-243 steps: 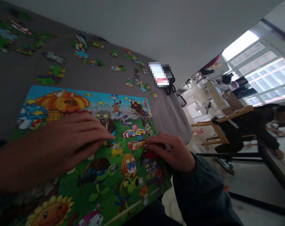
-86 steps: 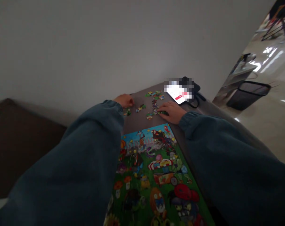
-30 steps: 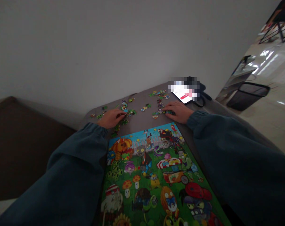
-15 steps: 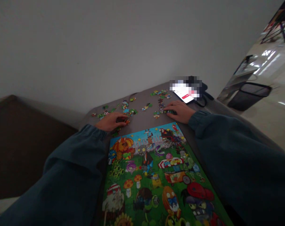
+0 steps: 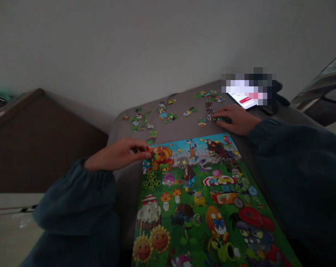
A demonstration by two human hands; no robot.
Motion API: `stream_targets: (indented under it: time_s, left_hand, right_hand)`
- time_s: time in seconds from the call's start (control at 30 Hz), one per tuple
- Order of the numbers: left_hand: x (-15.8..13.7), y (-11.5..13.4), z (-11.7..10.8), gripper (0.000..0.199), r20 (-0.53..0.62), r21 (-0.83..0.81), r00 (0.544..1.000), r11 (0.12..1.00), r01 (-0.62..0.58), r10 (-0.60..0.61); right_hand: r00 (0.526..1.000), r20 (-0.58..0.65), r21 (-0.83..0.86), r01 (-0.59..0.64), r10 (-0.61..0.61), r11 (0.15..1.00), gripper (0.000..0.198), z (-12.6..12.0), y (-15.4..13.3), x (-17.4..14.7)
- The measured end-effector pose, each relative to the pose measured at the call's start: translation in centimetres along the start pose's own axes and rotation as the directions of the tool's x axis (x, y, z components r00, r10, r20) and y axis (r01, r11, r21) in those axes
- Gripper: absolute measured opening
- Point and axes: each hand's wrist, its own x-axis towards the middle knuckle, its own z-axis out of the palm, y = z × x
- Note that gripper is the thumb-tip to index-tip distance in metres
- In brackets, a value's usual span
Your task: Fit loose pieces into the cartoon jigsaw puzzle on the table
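My left hand is closed in a pinch on a small orange puzzle piece, held at the upper left corner of a colourful cartoon picture board. The orange piece lies over or beside the printed pumpkin; whether it touches the board I cannot tell. Further right, my right hand rests on the grey cloth with its fingers stretched out. Its fingertips touch or hover by a cluster of puzzle pieces, and a green piece shows partly under the fingers.
More loose pieces lie in groups on the grey-covered table. A lit phone stands by a dark object at the back right, partly blurred out. The wall rises behind the table. A brown panel is at left.
My left hand has drawn back from the loose pieces to the board's upper left corner with an orange piece. My right hand stays by its cluster. The view has shifted left.
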Motion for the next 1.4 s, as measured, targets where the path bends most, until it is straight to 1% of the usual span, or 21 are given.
stream_targets:
  time_s: [0.1, 0.17, 0.23, 0.3, 0.37, 0.43, 0.53, 0.57, 0.7, 0.77, 0.87, 0.93, 1.0, 1.1, 1.27, 1.4]
  left_hand:
    - [-2.4, 0.2, 2.3, 0.031, 0.094, -0.09, 0.995, 0.996, -0.015, 0.023]
    - [-2.9, 0.0, 3.5, 0.031, 0.13, -0.138, 0.991, 0.99, -0.008, 0.026]
    - [-2.9, -0.3, 4.2, 0.031, 0.169, -0.179, 0.986, 0.984, 0.022, 0.009]
    - [-2.8, -0.4, 4.6, 0.032, 0.204, -0.197, 0.979, 0.979, 0.058, -0.017]
    - [-2.7, -0.4, 4.7, 0.032, 0.211, -0.188, 0.977, 0.98, 0.068, -0.027]
    - [-2.8, -0.4, 4.7, 0.033, 0.185, -0.172, 0.982, 0.984, 0.052, -0.02]
    - [-3.1, -0.2, 4.9, 0.03, 0.142, -0.181, 0.99, 0.983, 0.039, -0.014]
    - [-3.1, -0.2, 5.0, 0.028, 0.14, -0.185, 0.99, 0.982, 0.045, -0.019]
    - [-3.1, -0.1, 5.4, 0.023, 0.188, -0.158, 0.98, 0.983, 0.098, -0.067]
    - [-2.9, 0.0, 5.6, 0.02, 0.206, -0.137, 0.975, 0.984, 0.11, -0.08]
    - [-2.7, 0.1, 5.7, 0.016, 0.221, -0.12, 0.974, 0.989, 0.087, -0.059]
    - [-2.6, 0.2, 5.8, 0.014, 0.23, -0.117, 0.973, 0.992, 0.055, -0.026]
    - [-2.5, 0.2, 5.9, 0.01, 0.215, -0.115, 0.977, 0.993, 0.021, 0.004]
    - [-2.4, 0.1, 6.2, 0.01, 0.161, -0.101, 0.987, 0.995, -0.01, 0.026]
    - [-1.9, 0.2, 6.6, 0.012, 0.106, -0.083, 0.993, 0.996, -0.033, 0.042]
    - [-1.7, 0.4, 6.5, 0.017, 0.034, -0.084, 0.994, 0.992, -0.099, 0.102]
  right_hand:
    - [1.0, -0.017, -0.013, 0.008, -0.008, 1.0, 0.044, 0.1, 0.0, -0.2]
    - [1.0, -0.011, -0.014, 0.022, -0.022, 1.0, 0.045, 0.0, 0.0, -0.3]
    - [0.999, 0.004, -0.013, 0.032, -0.032, 0.999, 0.048, -0.2, -0.1, -0.4]
    - [0.999, 0.019, -0.014, 0.027, -0.027, 1.0, 0.049, -0.4, -0.1, -0.5]
    - [1.0, 0.025, -0.015, 0.006, -0.006, 1.0, 0.047, -0.5, -0.3, -0.5]
    - [0.999, 0.03, -0.015, -0.009, 0.01, 1.0, 0.048, -0.7, -0.5, -0.6]
    - [0.998, 0.058, -0.019, -0.024, 0.025, 1.0, 0.059, -1.0, -0.9, -0.7]
    - [0.997, 0.07, -0.018, -0.036, 0.037, 0.999, 0.059, -1.2, -1.0, -0.7]
    - [0.988, 0.107, -0.007, -0.112, 0.112, 0.994, 0.045, -1.6, -1.6, -0.6]
    - [0.985, 0.12, -0.01, -0.122, 0.122, 0.993, 0.046, -1.7, -1.7, -0.6]
    - [0.986, 0.135, -0.009, -0.102, 0.102, 0.995, 0.054, -1.8, -1.7, -0.5]
    - [0.986, 0.134, -0.01, -0.103, 0.103, 0.995, 0.053, -1.8, -1.8, -0.5]
    - [0.986, 0.126, -0.01, -0.113, 0.113, 0.994, 0.049, -1.8, -1.8, -0.5]
    - [0.987, 0.12, 0.001, -0.11, 0.109, 0.994, 0.046, -1.8, -1.8, -0.5]
    - [0.993, 0.106, -0.01, -0.041, 0.042, 0.999, 0.057, -1.5, -1.3, -0.5]
    - [0.995, 0.098, -0.042, -0.003, 0.007, 0.999, 0.056, -1.4, -1.0, -0.5]
